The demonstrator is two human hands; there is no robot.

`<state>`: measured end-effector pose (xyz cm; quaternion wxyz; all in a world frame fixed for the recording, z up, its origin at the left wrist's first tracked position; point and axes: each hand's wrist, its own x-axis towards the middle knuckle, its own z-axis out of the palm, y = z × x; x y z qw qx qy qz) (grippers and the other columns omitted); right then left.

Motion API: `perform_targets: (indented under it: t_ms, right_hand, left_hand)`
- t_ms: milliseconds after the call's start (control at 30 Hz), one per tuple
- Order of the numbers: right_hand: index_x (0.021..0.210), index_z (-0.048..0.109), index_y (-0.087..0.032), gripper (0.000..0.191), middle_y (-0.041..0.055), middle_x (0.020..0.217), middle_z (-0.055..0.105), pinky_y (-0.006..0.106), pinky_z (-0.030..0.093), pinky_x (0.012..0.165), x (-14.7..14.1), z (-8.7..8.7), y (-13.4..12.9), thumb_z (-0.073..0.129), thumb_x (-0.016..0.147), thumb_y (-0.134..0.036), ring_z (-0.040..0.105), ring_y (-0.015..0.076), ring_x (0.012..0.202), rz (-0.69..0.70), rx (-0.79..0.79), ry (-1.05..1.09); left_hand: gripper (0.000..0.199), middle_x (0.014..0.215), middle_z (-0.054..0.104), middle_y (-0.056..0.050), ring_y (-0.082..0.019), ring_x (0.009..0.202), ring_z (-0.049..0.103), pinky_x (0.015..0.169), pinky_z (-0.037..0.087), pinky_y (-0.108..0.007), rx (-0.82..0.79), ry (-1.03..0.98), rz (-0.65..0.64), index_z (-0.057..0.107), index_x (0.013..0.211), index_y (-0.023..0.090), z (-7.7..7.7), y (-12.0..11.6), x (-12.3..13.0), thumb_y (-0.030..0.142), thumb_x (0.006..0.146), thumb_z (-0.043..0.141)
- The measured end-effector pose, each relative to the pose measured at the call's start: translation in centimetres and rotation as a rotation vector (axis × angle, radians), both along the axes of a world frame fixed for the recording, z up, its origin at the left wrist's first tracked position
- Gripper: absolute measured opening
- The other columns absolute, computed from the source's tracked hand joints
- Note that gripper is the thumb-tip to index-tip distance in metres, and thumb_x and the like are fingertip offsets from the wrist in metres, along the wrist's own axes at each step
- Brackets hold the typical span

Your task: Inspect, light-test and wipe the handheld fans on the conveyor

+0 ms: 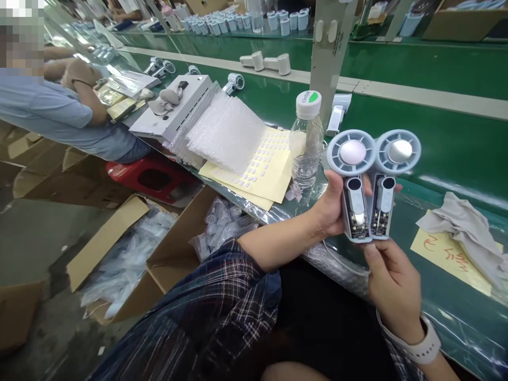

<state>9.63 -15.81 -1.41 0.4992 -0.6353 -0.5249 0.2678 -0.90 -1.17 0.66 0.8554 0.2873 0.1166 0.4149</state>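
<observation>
Toward the right, above the near edge of the green bench [464, 328], two pale-blue handheld fans [353, 152] are standing side by side, heads up, between the person's hands. The left hand [332, 211] is gripping them from the left, thumb pointing upward and fingers curling behind the handles. Below, the right hand [397, 291] is pinching the handles' lower ends between thumb and bent fingers, its wrist, wearing a white watch band [426, 341], angling up from the near right. A clear bottle [306, 143] is standing just left of the fans.
</observation>
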Motion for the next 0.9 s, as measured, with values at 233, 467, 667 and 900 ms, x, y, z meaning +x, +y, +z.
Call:
perform_targets:
  t_ms: [233,467,667,900]
  right_hand:
    - [0.083,0.067,-0.021,0.036,-0.0037,0.057,0.059,0.026,0.048,0.053,-1.5,0.2,-0.7,0.074,0.103,-0.05,0.06,0.0133,0.052,-0.13,-0.028,0.404]
    - [0.084,0.061,-0.023,0.035,-0.0055,0.058,0.056,0.027,0.045,0.053,-2.0,-0.4,-0.3,0.074,0.103,-0.049,0.056,0.0133,0.05,-0.123,-0.037,0.562]
    - [0.075,0.06,-0.023,0.039,0.006,0.091,0.069,0.035,0.053,0.076,0.2,0.2,-0.3,0.061,0.106,-0.047,0.067,0.0225,0.085,-0.018,0.054,-0.072]
    - [0.117,0.076,-0.017,0.037,0.0204,0.104,0.07,0.057,0.048,0.09,13.1,-0.7,0.4,0.064,0.089,-0.039,0.063,0.0405,0.105,-0.456,-0.092,-0.851]
  left_hand:
    - [0.096,0.11,0.079,-0.014,-0.034,0.117,0.075,0.087,0.063,-0.038,0.089,0.01,-0.025,0.058,0.066,0.019,-0.2,-0.8,0.3,0.107,0.033,0.076]
    - [0.096,0.093,0.077,-0.012,-0.027,0.096,0.074,0.077,0.061,-0.035,0.148,0.038,0.033,0.061,0.065,0.019,-0.9,-1.2,0.7,0.109,0.032,0.073]
    - [0.096,0.116,0.076,-0.013,-0.031,0.11,0.074,0.084,0.062,-0.04,0.089,0.07,0.128,0.057,0.076,0.02,0.2,-1.0,0.1,0.111,0.046,0.068]
    - [0.099,0.056,0.049,0.0,-0.017,0.057,0.058,0.051,0.045,-0.029,0.16,0.219,0.004,0.059,0.075,0.022,-1.0,-1.0,0.4,0.118,0.057,0.044]
